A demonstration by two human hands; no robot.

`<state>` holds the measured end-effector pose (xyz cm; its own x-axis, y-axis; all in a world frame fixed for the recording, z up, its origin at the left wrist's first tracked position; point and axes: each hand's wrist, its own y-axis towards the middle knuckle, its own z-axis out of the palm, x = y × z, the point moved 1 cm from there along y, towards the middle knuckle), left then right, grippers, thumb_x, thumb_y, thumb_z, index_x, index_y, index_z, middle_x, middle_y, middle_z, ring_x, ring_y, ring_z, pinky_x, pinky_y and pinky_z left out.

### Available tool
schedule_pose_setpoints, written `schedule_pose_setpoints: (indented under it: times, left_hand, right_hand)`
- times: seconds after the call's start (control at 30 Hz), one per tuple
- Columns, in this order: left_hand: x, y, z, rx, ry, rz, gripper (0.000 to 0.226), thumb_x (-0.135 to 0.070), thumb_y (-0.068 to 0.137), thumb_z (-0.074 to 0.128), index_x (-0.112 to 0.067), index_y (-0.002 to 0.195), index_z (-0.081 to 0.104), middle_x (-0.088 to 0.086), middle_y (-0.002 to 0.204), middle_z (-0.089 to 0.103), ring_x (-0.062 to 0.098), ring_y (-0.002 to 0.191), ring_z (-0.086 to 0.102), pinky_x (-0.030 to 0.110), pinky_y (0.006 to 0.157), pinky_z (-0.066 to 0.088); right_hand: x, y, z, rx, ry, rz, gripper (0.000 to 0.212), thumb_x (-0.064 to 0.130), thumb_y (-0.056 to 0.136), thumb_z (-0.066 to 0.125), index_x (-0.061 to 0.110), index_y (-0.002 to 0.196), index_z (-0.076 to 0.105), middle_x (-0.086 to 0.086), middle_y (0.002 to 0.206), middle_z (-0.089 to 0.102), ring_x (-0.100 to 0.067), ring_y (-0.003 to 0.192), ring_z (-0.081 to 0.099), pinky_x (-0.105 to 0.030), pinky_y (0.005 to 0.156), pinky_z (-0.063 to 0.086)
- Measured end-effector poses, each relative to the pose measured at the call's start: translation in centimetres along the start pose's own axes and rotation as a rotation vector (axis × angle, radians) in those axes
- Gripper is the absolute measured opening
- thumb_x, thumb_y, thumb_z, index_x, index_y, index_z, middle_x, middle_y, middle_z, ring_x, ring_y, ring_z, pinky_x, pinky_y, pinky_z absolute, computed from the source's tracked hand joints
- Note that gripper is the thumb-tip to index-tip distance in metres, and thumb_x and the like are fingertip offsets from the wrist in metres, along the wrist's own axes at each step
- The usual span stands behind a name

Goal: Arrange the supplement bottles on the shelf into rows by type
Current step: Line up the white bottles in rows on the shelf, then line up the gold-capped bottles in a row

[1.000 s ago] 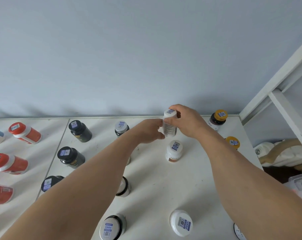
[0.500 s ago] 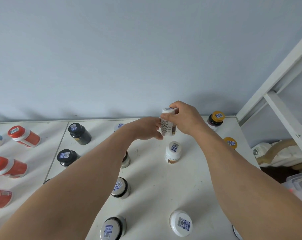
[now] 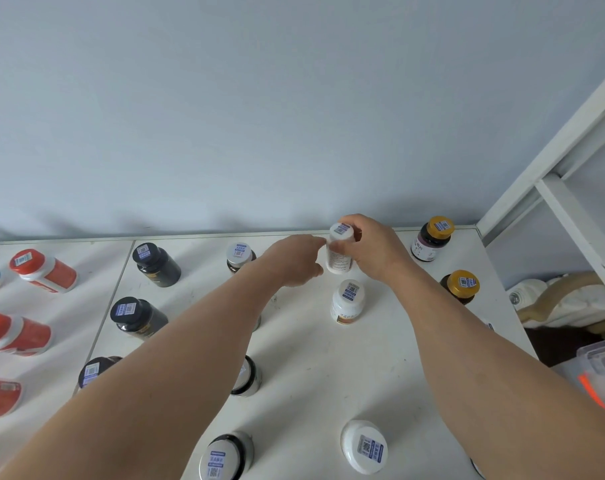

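Lowered toward the shelf (image 3: 328, 358), white bottle (image 3: 339, 254) sits in right grip (image 3: 375, 252); left hand (image 3: 294, 259) touches it.

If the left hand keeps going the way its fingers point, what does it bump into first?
Probably the white bottle that the right hand grips. The left hand points at its side, fingertips almost on it; whether they touch is unclear.

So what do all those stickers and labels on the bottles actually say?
No text here is sharp enough to quote.
Blue-and-white code stickers on the caps, such as the gold cap and the black cap: print too small.
Side label of the white bottle held by the right hand: lines of print, blurred.
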<state>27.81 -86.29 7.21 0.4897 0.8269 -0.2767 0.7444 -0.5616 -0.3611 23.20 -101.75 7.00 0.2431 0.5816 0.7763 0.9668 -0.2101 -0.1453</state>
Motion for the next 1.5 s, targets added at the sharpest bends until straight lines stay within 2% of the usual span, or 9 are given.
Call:
schedule_pose_setpoints:
  times: [0.2, 0.33, 0.43, 0.57, 0.7, 0.8, 1.07, 1.3, 1.5]
  left_hand:
    - [0.2, -0.7, 0.1, -0.012, 0.076, -0.016, 0.053, -0.033, 0.097, 0.051, -0.022, 0.146, 0.036, -0.002, 0.148, 0.043, 0.021, 0.136, 0.039, 0.04, 0.106, 0.038]
    - [0.1, -2.0, -0.6, -0.04, 0.065, -0.031, 0.057, -0.036, 0.098, 0.048, -0.023, 0.151, 0.029, -0.004, 0.154, 0.036, 0.019, 0.141, 0.032, 0.038, 0.111, 0.033]
    - [-0.2, -3.4, -1.4, -0.111, 0.076, -0.037, 0.055, -0.038, 0.098, 0.048, -0.023, 0.149, 0.034, -0.004, 0.151, 0.04, 0.02, 0.139, 0.037, 0.039, 0.109, 0.036]
    - [-1.3, -5.7, -2.4, -0.216, 0.169, -0.033, 0.047, -0.037, 0.1, 0.044, -0.025, 0.144, 0.04, -0.005, 0.144, 0.048, 0.02, 0.131, 0.045, 0.036, 0.099, 0.041]
    - [-3.4, -8.2, -2.4, -0.319, 0.292, 0.006, 0.038, -0.037, 0.1, 0.041, -0.025, 0.135, 0.051, -0.004, 0.132, 0.057, 0.022, 0.117, 0.056, 0.034, 0.085, 0.047]
    - [-4.7, -9.7, -1.7, -0.379, 0.345, 0.024, 0.036, -0.038, 0.1, 0.041, -0.024, 0.129, 0.054, -0.005, 0.128, 0.059, 0.023, 0.111, 0.059, 0.031, 0.073, 0.041]
    - [-7.0, -14.4, 0.0, -0.441, 0.292, 0.054, 0.034, -0.04, 0.098, 0.04, -0.025, 0.124, 0.057, -0.004, 0.121, 0.062, 0.023, 0.105, 0.061, 0.032, 0.071, 0.043]
    - [-10.0, -21.0, 2.3, -0.509, 0.221, 0.136, 0.032, -0.04, 0.098, 0.042, -0.027, 0.122, 0.059, -0.005, 0.121, 0.062, 0.024, 0.104, 0.062, 0.031, 0.07, 0.045]
    - [-13.6, -25.8, 6.7, -0.467, 0.133, 0.185, 0.035, -0.04, 0.099, 0.042, -0.026, 0.126, 0.058, -0.006, 0.127, 0.06, 0.022, 0.111, 0.059, 0.033, 0.08, 0.048]
  right_hand:
    - [-0.7, -0.1, 0.8, 0.012, -0.012, -0.006, 0.047, 0.032, 0.079, 0.076, 0.025, 0.122, 0.058, 0.003, 0.114, 0.063, -0.016, 0.105, 0.058, -0.029, 0.087, 0.044]
    - [-0.2, -0.6, 0.5, 0.045, -0.055, 0.007, 0.065, 0.035, 0.08, 0.073, 0.026, 0.138, 0.046, 0.004, 0.134, 0.052, -0.015, 0.121, 0.05, -0.027, 0.096, 0.037]
    - [0.7, -1.6, -0.1, -0.027, -0.151, -0.051, 0.053, 0.038, 0.086, 0.065, 0.024, 0.135, 0.049, 0.004, 0.139, 0.049, -0.017, 0.123, 0.049, -0.03, 0.098, 0.038]
    - [1.9, -3.8, -0.9, -0.061, -0.427, -0.208, 0.035, 0.035, 0.094, 0.054, 0.02, 0.125, 0.058, 0.002, 0.131, 0.055, -0.023, 0.116, 0.053, -0.036, 0.093, 0.043]
    - [2.3, -6.5, -1.5, -0.035, -0.619, -0.318, 0.034, 0.035, 0.097, 0.049, 0.02, 0.127, 0.058, 0.0, 0.13, 0.057, -0.024, 0.115, 0.054, -0.036, 0.093, 0.04]
    - [2.5, -8.7, -1.9, -0.039, -0.683, -0.36, 0.033, 0.036, 0.098, 0.047, 0.019, 0.123, 0.06, -0.002, 0.124, 0.06, -0.025, 0.11, 0.056, -0.035, 0.086, 0.039]
    - [3.0, -15.4, -3.6, -0.058, -0.714, -0.318, 0.036, 0.04, 0.099, 0.042, 0.019, 0.123, 0.059, -0.002, 0.122, 0.06, -0.025, 0.109, 0.056, -0.038, 0.088, 0.043]
    - [4.0, -23.4, -4.6, -0.155, -0.656, -0.275, 0.035, 0.038, 0.099, 0.046, 0.021, 0.127, 0.057, 0.003, 0.133, 0.055, -0.022, 0.119, 0.051, -0.035, 0.093, 0.04]
    - [1.7, -30.5, -5.6, -0.272, -0.541, -0.189, 0.036, 0.04, 0.097, 0.048, 0.024, 0.128, 0.058, 0.004, 0.133, 0.056, -0.021, 0.116, 0.053, -0.031, 0.089, 0.039]
